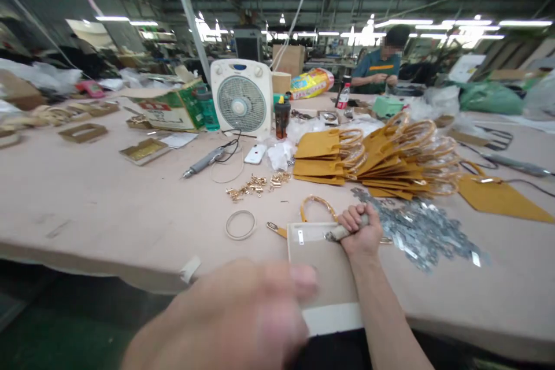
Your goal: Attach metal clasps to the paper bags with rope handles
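My right hand (358,232) is closed around the grey handle of a small tool (341,233), its tip resting on a beige work board (321,266) at the table's near edge. A small metal plate (300,236) lies on the board's far left corner. A yellow bag piece with a ring handle (315,203) sticks out from behind the board. My left hand (255,312) is raised close to the camera and blurred; its fingers look loosely bent, and I see nothing in it.
A pile of small silver metal plates (416,225) lies right of the board. Stacked yellow bags (381,159), gold fittings (255,185), a tape ring (240,224), an electric tool (203,162), a phone (255,154) and a fan (241,98) sit further back. Another person (381,60) works across the table.
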Demonstrator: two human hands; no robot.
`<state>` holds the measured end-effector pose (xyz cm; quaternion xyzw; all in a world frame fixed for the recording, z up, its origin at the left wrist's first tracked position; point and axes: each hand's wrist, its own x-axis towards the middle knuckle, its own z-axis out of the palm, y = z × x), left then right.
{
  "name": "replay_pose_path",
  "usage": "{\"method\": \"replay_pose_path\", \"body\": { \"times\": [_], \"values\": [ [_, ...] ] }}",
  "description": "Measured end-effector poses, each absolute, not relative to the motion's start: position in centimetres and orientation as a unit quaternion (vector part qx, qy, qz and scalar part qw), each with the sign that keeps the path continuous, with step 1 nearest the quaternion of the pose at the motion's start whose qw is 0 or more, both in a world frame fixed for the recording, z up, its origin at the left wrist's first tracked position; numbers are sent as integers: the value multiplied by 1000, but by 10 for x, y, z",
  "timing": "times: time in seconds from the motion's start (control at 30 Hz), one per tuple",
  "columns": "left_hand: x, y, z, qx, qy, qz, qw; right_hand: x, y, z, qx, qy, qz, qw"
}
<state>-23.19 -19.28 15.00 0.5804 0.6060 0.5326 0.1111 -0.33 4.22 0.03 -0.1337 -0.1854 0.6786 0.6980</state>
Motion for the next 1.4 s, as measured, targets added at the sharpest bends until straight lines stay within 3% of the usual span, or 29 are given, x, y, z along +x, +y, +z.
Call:
{"method": "replay_pose_path", "body": {
  "times": [0.27, 0.47, 0.77, 0.97, 1.2, 1.4],
  "values": [
    [-237, -90, 53, 650, 584, 425, 235, -6, 41, -5, -129, -191, 697, 679],
    [-221, -50, 4, 597, 593, 437, 319, -11, 36, 1, -140, -180, 693, 683],
    [-237, -39, -6, 606, 557, 408, 395, -23, 30, 9, -180, -247, 655, 691],
    [-233, -39, -10, 618, 571, 407, 355, -36, 20, 23, -190, -339, 614, 687],
    [-232, -41, -6, 634, 564, 413, 330, -84, 33, 37, -139, -389, 685, 601],
    [-245, -43, 4, 738, 528, 348, 233, -84, 46, 26, -140, -346, 703, 605]
  ]
}}
